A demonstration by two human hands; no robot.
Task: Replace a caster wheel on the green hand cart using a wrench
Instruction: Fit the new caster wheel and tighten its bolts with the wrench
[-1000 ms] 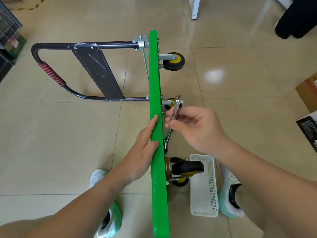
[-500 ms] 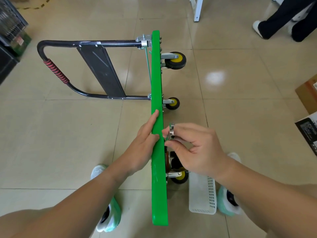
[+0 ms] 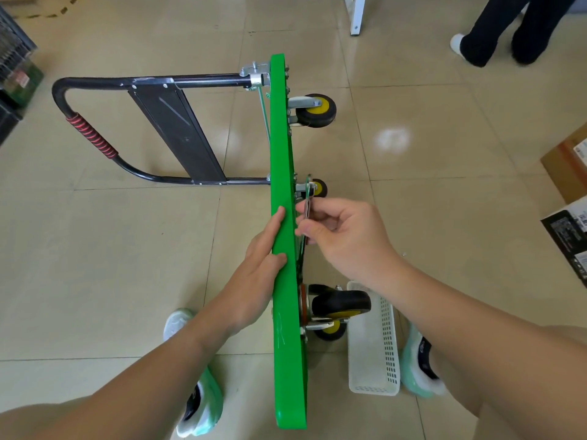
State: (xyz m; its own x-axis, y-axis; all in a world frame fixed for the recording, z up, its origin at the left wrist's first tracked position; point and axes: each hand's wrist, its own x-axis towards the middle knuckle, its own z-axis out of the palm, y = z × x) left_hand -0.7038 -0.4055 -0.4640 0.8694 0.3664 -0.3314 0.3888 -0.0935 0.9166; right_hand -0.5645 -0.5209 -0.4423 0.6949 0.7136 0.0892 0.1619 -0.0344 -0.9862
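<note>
Fingers (image 3: pixel 313 231) of my right hand (image 3: pixel 346 239) are curling in and pinching the wrench (image 3: pixel 307 207) between thumb and fingertips, just beside the underside of the green hand cart (image 3: pixel 283 173). I am seeing the wrench as a slim metal bar running along that underside. Its far end is showing above my fingers near the small yellow-hubbed wheel (image 3: pixel 320 188), and its near part is dropping toward the big black caster wheel (image 3: pixel 341 302). Whether its lower end is sitting on a bolt, I cannot tell.

My left hand (image 3: pixel 259 268) is lying against the cart's top face with its fingers straight and pressed together, the thumb resting across the upper edge. The cart is standing on its side on the tiled floor (image 3: pixel 111 281), its deck edge-up between my forearms. Its black handle (image 3: pixel 92 134) is folding out to the left, and a third wheel (image 3: pixel 316 114) is sticking out at the far end.

A white perforated basket (image 3: pixel 373 354) is lying on the floor just right of the caster, beside my right shoe (image 3: pixel 419 366). My left shoe (image 3: pixel 200 404) is showing under my left forearm. Someone in dark trousers (image 3: pixel 508 27) is standing at the top right, and a cardboard box (image 3: pixel 568 160) is sitting at the right edge.
</note>
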